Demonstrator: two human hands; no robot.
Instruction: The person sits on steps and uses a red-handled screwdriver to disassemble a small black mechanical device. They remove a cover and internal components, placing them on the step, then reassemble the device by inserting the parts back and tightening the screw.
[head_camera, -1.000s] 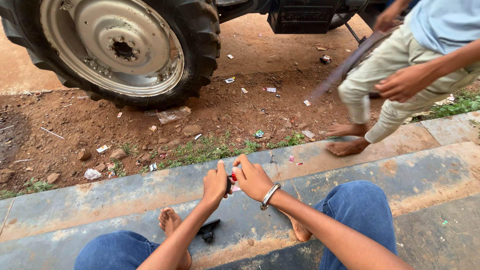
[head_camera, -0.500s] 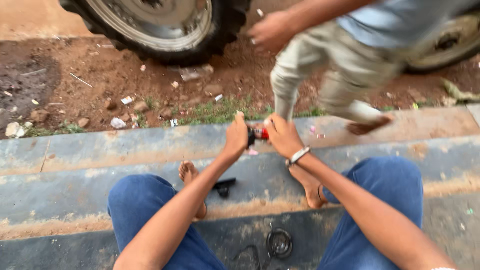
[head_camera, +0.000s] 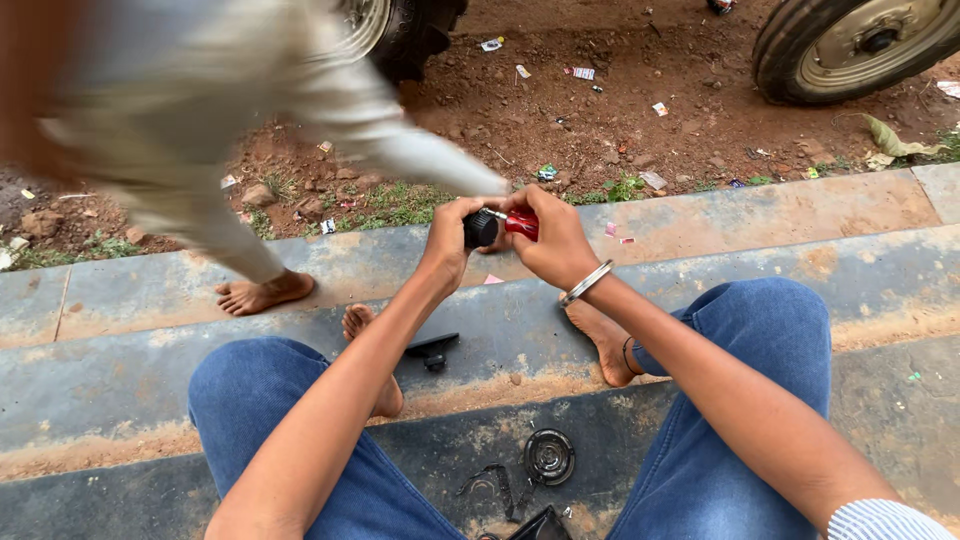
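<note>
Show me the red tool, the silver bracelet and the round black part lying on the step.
red tool (head_camera: 522, 222), head view, on its red handle.
silver bracelet (head_camera: 586, 283), head view, on the band.
round black part (head_camera: 549, 456), head view, on its centre.

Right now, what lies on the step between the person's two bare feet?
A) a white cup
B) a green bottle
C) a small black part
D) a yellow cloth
C: a small black part lies on the blue-grey step between the feet, below the left hand and right hand, which together hold a red and black tool.
</note>
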